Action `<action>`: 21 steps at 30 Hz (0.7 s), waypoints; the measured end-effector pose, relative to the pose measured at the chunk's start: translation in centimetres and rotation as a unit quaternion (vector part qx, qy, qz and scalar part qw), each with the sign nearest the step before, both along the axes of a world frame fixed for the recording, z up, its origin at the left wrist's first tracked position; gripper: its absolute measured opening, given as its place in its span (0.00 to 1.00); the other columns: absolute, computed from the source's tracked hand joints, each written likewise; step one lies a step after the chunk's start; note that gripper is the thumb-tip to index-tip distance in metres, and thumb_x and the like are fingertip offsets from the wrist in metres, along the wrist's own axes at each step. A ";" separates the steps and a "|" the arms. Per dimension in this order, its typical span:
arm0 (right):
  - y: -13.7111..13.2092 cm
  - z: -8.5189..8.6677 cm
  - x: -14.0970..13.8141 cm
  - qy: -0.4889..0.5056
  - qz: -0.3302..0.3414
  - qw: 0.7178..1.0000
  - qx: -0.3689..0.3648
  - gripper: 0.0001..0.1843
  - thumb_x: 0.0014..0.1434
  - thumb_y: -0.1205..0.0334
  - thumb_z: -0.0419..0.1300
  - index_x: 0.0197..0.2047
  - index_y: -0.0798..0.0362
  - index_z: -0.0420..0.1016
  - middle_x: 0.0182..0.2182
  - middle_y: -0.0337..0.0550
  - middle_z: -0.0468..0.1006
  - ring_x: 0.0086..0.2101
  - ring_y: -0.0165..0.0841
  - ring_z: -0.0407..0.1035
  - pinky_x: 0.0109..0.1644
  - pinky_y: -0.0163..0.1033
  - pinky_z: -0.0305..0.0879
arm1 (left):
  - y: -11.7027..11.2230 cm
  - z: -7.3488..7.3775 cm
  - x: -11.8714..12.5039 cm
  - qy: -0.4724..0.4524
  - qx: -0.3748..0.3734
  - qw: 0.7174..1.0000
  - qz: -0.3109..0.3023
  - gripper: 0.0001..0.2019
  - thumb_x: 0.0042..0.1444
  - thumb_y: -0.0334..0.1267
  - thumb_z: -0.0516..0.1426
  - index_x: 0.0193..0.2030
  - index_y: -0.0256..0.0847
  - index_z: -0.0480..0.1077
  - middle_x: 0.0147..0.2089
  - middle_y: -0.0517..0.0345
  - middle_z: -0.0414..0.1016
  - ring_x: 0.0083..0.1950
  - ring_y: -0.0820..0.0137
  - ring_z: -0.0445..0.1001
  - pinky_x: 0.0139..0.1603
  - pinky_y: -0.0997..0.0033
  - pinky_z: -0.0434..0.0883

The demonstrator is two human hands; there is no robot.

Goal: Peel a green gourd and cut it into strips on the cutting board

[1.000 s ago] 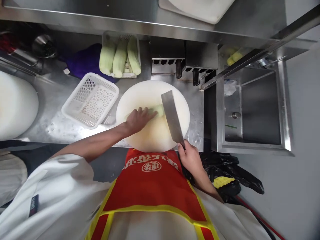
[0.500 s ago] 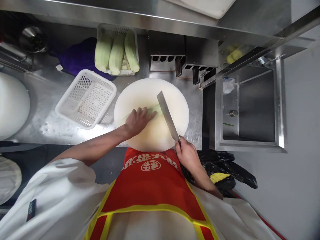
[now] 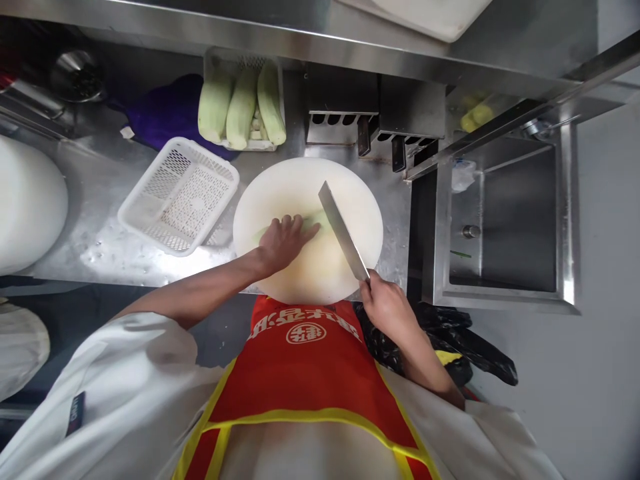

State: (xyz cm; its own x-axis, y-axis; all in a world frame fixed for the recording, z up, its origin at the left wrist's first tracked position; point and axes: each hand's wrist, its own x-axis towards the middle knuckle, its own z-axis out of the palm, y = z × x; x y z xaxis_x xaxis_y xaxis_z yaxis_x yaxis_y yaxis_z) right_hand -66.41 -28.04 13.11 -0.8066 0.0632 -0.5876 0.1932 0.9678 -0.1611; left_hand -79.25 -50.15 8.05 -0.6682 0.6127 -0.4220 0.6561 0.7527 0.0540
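Observation:
On a round white cutting board lies a pale green piece of gourd, mostly covered by my left hand. The fingers of that hand are bent over the piece and hold it down on the board. My right hand is wrapped around the handle of a cleaver. Its broad blade slants across the right half of the board, just beside the end of the gourd piece. Whether the edge touches the gourd or the board, I cannot tell.
A white perforated basket stands left of the board. Behind it, another basket holds peeled gourds. Knife racks stand at the back, a steel sink is to the right, and a steel shelf crosses above.
The whole view has shifted slightly, so the counter appears a little further right. My right hand and the cleaver's handle have moved slightly right. My left hand stays on the gourd piece.

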 end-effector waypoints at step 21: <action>-1.7 -7.1 -4.0 0.096 -0.045 0.990 -0.095 0.20 0.71 0.62 0.44 0.59 0.56 0.69 0.43 0.55 0.84 0.42 0.46 0.78 0.44 0.41 0.64 | -2.2 -1.5 0.1 -0.004 0.079 0.995 0.063 0.37 0.61 0.40 0.60 0.76 0.49 0.52 0.69 0.41 0.63 0.63 0.48 0.69 0.59 0.50 0.70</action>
State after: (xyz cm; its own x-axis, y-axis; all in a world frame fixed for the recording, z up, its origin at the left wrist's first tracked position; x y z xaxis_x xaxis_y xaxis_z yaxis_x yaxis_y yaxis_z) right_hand -70.36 -29.77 6.01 -0.9004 0.0429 -0.4330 0.2257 0.8969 -0.3804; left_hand -79.17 -52.36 6.58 -0.7411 0.5830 -0.3329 0.5561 0.8109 0.1823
